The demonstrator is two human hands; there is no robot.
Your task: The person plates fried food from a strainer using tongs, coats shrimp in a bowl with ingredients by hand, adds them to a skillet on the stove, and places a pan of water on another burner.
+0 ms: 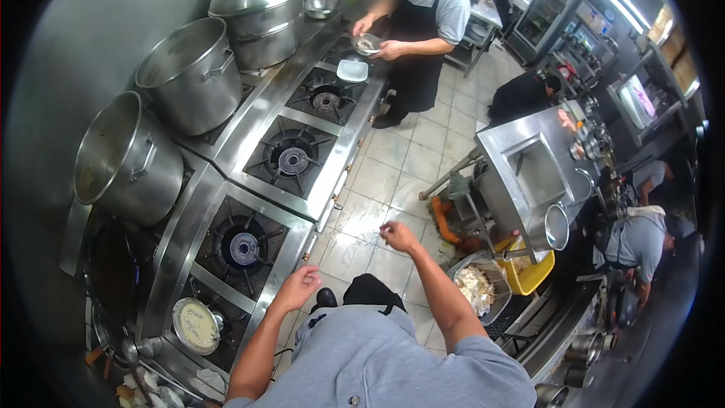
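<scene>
My left hand (299, 287) is beside the front edge of the stove, near a burner (243, 248), with its fingers loosely apart and nothing in them. Over the tiled floor hangs my right hand (397, 236), its fingers curled; whether anything small is in them cannot be made out. A round pan with a pale, creamy content (198, 326) sits on the stove at the lower left. Further along the stove stands a white square dish (352, 70).
Large steel pots (185, 79) line the wall side. A co-worker in a dark apron (414, 45) holds a bowl (367, 44) by the stove. To the right are a steel sink counter (495, 143), a yellow bin (538, 276) and a waste container (500, 302). Other people work behind.
</scene>
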